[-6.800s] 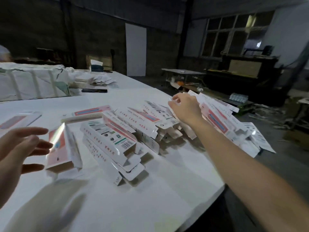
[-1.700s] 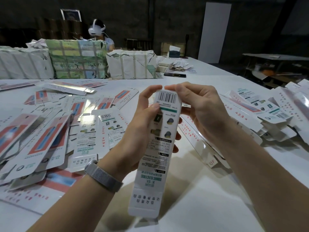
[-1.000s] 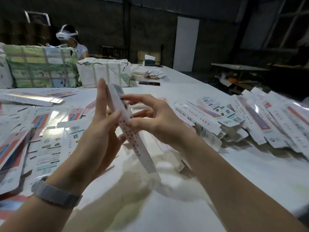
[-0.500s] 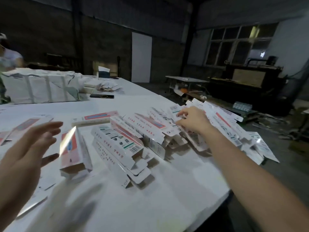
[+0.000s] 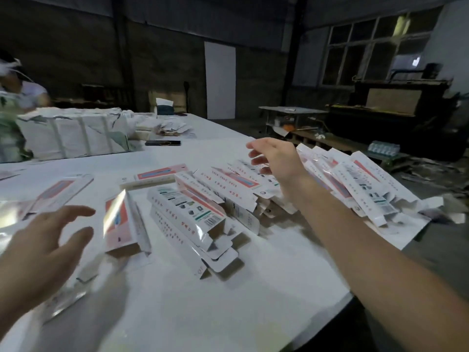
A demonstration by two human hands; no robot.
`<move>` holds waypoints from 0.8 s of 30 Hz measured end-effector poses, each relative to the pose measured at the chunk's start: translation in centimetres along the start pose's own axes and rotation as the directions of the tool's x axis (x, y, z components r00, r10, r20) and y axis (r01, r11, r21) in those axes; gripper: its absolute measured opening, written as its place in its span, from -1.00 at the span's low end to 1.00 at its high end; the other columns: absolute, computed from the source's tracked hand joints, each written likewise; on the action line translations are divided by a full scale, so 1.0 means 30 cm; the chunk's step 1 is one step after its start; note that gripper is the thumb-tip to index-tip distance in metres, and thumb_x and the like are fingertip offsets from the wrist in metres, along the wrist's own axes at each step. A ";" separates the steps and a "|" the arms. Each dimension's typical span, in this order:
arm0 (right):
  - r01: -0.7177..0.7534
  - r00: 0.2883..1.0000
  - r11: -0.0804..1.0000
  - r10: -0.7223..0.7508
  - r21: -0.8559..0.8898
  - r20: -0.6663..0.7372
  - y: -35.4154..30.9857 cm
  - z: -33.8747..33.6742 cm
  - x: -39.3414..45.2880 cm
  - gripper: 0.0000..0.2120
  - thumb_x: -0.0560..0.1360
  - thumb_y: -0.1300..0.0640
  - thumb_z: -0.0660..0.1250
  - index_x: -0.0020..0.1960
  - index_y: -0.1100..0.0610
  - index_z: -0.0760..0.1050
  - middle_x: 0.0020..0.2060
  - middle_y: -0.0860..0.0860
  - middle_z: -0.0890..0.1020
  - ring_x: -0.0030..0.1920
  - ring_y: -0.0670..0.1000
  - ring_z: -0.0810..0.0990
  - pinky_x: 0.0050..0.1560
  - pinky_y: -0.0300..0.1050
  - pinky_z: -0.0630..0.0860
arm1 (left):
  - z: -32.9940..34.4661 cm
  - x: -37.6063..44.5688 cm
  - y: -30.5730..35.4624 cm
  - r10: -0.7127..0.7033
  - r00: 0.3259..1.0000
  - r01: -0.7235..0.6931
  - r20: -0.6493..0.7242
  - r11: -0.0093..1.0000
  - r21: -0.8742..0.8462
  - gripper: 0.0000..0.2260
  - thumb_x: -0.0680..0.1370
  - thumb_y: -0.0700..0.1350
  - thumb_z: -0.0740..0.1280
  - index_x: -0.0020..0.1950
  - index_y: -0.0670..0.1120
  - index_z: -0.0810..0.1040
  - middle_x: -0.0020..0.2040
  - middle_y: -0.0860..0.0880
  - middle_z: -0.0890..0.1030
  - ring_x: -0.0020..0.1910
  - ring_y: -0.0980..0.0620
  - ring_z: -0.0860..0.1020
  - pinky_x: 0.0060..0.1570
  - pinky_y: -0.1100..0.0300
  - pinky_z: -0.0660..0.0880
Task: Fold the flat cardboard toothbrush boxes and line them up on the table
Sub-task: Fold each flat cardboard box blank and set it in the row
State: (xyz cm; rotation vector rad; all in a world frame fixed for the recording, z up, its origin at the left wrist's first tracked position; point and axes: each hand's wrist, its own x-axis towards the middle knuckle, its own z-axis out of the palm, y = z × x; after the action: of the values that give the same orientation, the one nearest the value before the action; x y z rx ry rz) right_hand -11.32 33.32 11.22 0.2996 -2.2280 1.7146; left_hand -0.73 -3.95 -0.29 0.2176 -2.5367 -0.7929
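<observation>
While the right hand (image 5: 275, 158) hangs in the air above the row of folded boxes (image 5: 228, 189), its fingers are spread loosely and it holds nothing. This row is the landmark for all places below. It runs across the white table (image 5: 228, 301), and the boxes lean one on another with their end flaps open. At the row's near end one box with a barcode (image 5: 187, 207) lies on top of another long box (image 5: 182, 237). Just to the left of that end a single box with a red face (image 5: 121, 222) stands tilted and shines in the light.

The left hand (image 5: 43, 250) is further to the left of the row, low and near the camera, with the fingers straight and apart; it also holds nothing. Under and beside it lie flat unfolded boxes (image 5: 58, 194), somewhat blurred.

Behind the row, one closed box (image 5: 154, 175) lies alone on the table. Far behind the row there is a black phone (image 5: 162, 143), a wrapped white bundle (image 5: 73, 133) and another person (image 5: 22, 90) at the table's far left. To the right of the row, past the table edge, is a dark machine (image 5: 396, 107) under the windows (image 5: 368, 52).
</observation>
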 end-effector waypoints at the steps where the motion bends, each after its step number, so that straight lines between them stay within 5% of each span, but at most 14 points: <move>1: -0.017 0.997 0.995 0.010 0.094 0.081 -0.037 0.045 -0.035 -0.76 0.61 -0.02 0.25 -0.07 0.03 0.65 -0.22 -0.06 0.67 -0.17 -0.07 0.63 -0.14 -0.13 0.49 | -0.008 0.009 -0.019 -0.054 0.997 0.046 0.050 0.990 0.134 -0.57 0.39 0.19 0.22 0.26 0.23 0.44 0.24 -0.16 0.55 0.20 -0.28 0.49 0.20 -0.24 0.43; 4: -0.148 0.931 0.928 0.015 0.341 0.364 -0.114 0.193 -0.146 -0.69 0.62 -0.05 0.19 -0.06 0.04 0.67 -0.21 -0.02 0.67 -0.20 -0.05 0.64 -0.15 -0.10 0.50 | -0.066 0.011 -0.090 -0.376 0.918 0.280 0.130 0.844 0.458 -0.31 0.23 0.35 0.10 0.37 0.26 0.32 0.36 -0.21 0.46 0.36 -0.34 0.37 0.32 -0.31 0.32; 7: -0.269 0.825 0.880 0.002 0.390 0.565 -0.151 0.356 -0.252 -0.67 0.61 -0.06 0.19 -0.09 0.03 0.69 -0.22 0.00 0.66 -0.23 -0.06 0.63 -0.16 -0.11 0.46 | -0.140 -0.022 -0.075 -0.526 0.831 0.348 0.181 0.744 0.570 -0.27 0.30 0.41 0.12 0.46 0.25 0.17 0.50 -0.17 0.30 0.49 -0.36 0.21 0.42 -0.38 0.12; 11: -0.219 0.741 0.930 -0.040 0.297 0.670 -0.161 0.569 -0.362 -0.73 0.62 0.02 0.24 -0.11 0.06 0.67 -0.26 0.00 0.64 -0.26 -0.04 0.59 -0.25 -0.16 0.42 | -0.165 -0.062 -0.035 -0.547 0.813 0.379 0.198 0.756 0.533 -0.37 0.35 0.42 0.15 0.32 0.14 0.36 0.35 -0.16 0.47 0.36 -0.37 0.36 0.33 -0.29 0.31; 17: -0.154 0.733 0.970 -0.017 0.191 0.680 -0.117 0.697 -0.402 -0.77 0.63 0.07 0.25 -0.08 0.09 0.66 -0.31 -0.02 0.64 -0.26 -0.06 0.59 -0.30 -0.23 0.44 | -0.083 -0.063 0.015 -0.572 0.802 0.369 0.171 0.701 0.610 -0.25 0.42 0.50 0.14 0.41 0.02 0.42 0.59 -0.20 0.18 0.56 -0.32 0.03 0.43 -0.25 0.21; 21: -0.196 0.714 0.966 0.024 0.167 0.700 -0.074 0.702 -0.398 -0.76 0.63 0.06 0.26 -0.06 0.10 0.67 -0.30 0.00 0.65 -0.26 -0.04 0.60 -0.28 -0.21 0.46 | -0.081 -0.058 0.021 -0.486 0.860 0.342 0.156 0.774 0.533 -0.45 0.49 0.33 0.26 0.32 0.00 0.43 0.38 -0.18 0.44 0.38 -0.21 0.35 0.18 -0.08 0.43; 24: -0.301 0.714 0.926 0.058 0.230 0.698 -0.063 0.689 -0.375 -0.75 0.63 0.07 0.26 -0.07 0.11 0.67 -0.29 0.04 0.64 -0.28 -0.02 0.60 -0.31 -0.20 0.46 | -0.074 -0.064 0.039 -0.411 0.896 0.275 0.168 0.811 0.516 -0.60 0.56 0.21 0.24 0.29 0.01 0.46 0.26 -0.14 0.53 0.28 -0.20 0.42 0.21 -0.08 0.46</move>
State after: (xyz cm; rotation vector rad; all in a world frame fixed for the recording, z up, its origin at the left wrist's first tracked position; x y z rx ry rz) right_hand -2.65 12.60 3.94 0.9667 -2.4841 2.3920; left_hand 2.01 -3.54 1.23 0.8107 -2.9732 -0.2998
